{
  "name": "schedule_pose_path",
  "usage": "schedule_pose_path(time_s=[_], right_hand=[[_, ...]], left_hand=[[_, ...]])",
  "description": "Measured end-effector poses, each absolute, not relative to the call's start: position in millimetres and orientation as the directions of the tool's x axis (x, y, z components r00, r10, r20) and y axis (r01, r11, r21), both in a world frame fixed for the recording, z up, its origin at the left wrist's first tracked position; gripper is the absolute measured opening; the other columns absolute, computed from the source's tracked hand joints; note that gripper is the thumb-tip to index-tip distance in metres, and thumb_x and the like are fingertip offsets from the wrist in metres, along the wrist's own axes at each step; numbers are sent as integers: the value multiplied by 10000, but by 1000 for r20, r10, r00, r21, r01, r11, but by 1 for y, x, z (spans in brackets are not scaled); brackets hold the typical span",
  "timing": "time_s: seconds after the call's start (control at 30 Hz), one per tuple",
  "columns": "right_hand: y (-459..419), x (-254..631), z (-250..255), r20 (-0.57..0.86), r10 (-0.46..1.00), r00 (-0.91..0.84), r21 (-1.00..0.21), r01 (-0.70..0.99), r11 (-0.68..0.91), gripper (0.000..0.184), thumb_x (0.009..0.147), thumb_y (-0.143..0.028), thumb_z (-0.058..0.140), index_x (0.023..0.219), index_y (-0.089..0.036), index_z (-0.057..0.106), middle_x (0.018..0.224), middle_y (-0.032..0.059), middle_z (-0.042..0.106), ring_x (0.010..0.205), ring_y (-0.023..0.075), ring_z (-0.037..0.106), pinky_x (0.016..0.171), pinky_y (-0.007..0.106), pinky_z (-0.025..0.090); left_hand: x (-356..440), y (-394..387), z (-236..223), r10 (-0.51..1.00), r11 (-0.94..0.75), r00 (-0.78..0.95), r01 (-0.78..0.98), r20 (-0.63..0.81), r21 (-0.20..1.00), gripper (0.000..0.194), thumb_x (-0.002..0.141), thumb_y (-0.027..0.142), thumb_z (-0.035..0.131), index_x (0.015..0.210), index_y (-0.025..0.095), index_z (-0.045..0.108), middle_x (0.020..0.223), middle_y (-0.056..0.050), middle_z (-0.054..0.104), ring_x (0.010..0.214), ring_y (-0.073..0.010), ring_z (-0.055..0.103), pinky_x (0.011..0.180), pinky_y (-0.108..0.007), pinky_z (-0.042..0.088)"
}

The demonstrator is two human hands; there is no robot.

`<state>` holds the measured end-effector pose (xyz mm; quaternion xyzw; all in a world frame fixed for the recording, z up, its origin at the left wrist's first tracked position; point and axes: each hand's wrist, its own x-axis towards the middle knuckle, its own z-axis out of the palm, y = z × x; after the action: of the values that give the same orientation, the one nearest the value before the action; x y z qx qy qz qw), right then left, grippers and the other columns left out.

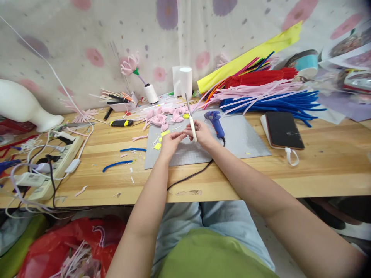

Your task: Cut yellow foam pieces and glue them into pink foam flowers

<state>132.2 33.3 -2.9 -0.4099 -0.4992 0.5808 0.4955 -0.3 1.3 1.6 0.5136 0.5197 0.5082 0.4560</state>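
Observation:
Over the grey cutting mat [243, 141], my right hand [203, 134] holds a pair of scissors [192, 127] by its white handle, the blades pointing up and away. My left hand [171, 143] is closed in a pinch, its fingertips meeting those of my right hand. What sits between them is too small to make out. Pink fuzzy petal shapes [159, 119] lie just beyond my left hand, with small yellow pieces [157, 146] beside it. A blue glue gun [215, 122] rests on the mat to the right of my right hand.
Pink [255, 91], blue [269, 103] and red pipe cleaners [261, 78] are piled at the back right. A black device [284, 130] lies on the right. A power strip [58, 170] with tangled cables occupies the left. One finished pink flower [131, 66] stands in a white spool [150, 94].

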Motion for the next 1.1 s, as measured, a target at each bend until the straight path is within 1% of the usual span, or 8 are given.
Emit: schedule_pose_path(time_s=[0.2,0.37,0.57,0.67,0.73,0.8,0.9,1.1], right_hand=[[31,132,-1,32,978,-206,-985,-175,-5,526,440,-396,825,751,-216,441,629,-53,573,410,61,451,398,226,373],[31,134,-3,28,974,-223,-989,-146,-5,499,461,-367,817,760,-203,452,621,-56,554,413,64,462,389,221,359],[29,134,0,36,967,-253,-991,-136,1,531,435,-419,819,761,-200,462,618,-58,554,416,59,462,391,206,355],[29,142,6,58,967,-246,-998,-35,51,501,501,-487,779,771,-197,473,623,-45,552,455,73,479,433,218,370],[30,150,11,90,963,-253,-984,125,125,472,557,-546,727,751,-189,486,630,-30,552,508,87,484,478,228,368],[31,160,16,123,951,-284,-906,358,224,472,576,-591,690,713,-180,502,629,-23,539,565,101,476,518,234,345],[29,172,26,106,917,-384,-693,633,345,480,586,-619,660,713,-175,527,643,-17,531,615,116,459,551,239,304],[28,191,33,-13,845,-534,-476,747,464,446,664,-599,593,812,-180,559,747,28,596,648,139,489,573,243,298]], left_hand=[[-5,4,1,997,70,-31,-30,-71,997,163,570,248,754,698,152,723,656,-39,684,693,-145,613,751,-303,450],[-9,4,-1,994,100,57,-45,-97,994,177,554,271,765,673,150,714,613,-32,661,639,-131,591,724,-301,436],[-9,2,5,994,95,-46,-7,-95,995,119,537,225,761,614,160,699,590,-16,655,597,-123,568,693,-293,427],[-12,3,6,993,66,-96,-6,-67,998,135,527,245,762,610,162,694,576,-13,649,594,-125,566,678,-287,422],[-16,5,5,992,38,-117,-16,-40,999,170,506,271,773,609,165,689,584,-13,651,605,-129,571,678,-284,422],[-21,8,3,990,26,-136,-27,-30,999,215,479,301,786,611,166,684,594,-13,655,615,-131,574,680,-281,422],[-28,10,0,986,31,-164,-61,-41,998,266,454,332,793,624,163,679,608,-14,663,639,-135,592,699,-278,428],[-38,13,-2,987,41,-148,-141,-62,989,300,422,305,801,644,153,670,634,-14,669,655,-132,617,717,-271,438]])
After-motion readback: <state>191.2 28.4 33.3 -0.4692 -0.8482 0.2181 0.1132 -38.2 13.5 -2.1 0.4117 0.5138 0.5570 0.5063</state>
